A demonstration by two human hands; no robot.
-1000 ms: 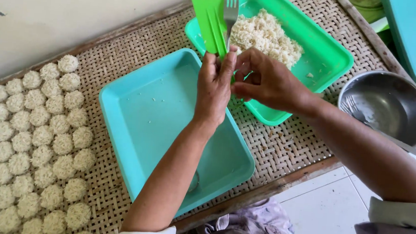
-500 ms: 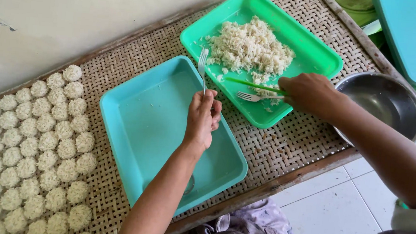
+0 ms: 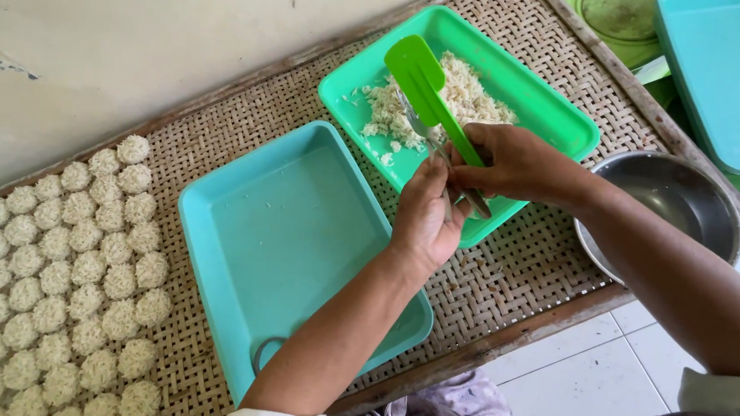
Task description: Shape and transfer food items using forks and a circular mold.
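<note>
- Right hand (image 3: 514, 165): closed around green spatula (image 3: 428, 89) handle, blade raised over green tray (image 3: 562, 117).
- Left hand (image 3: 426, 217): fingers curled at fork (image 3: 419, 124); exact grip unclear.
- Shredded white food (image 3: 467, 92): in green tray.
- Turquoise tray (image 3: 280, 227): beside it.
- White clusters (image 3: 75, 264): rows on woven mat (image 3: 506, 271).

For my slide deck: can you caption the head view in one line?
Both hands, left and right, grip a green spatula and fork above a green tray of shredded white food.
</note>
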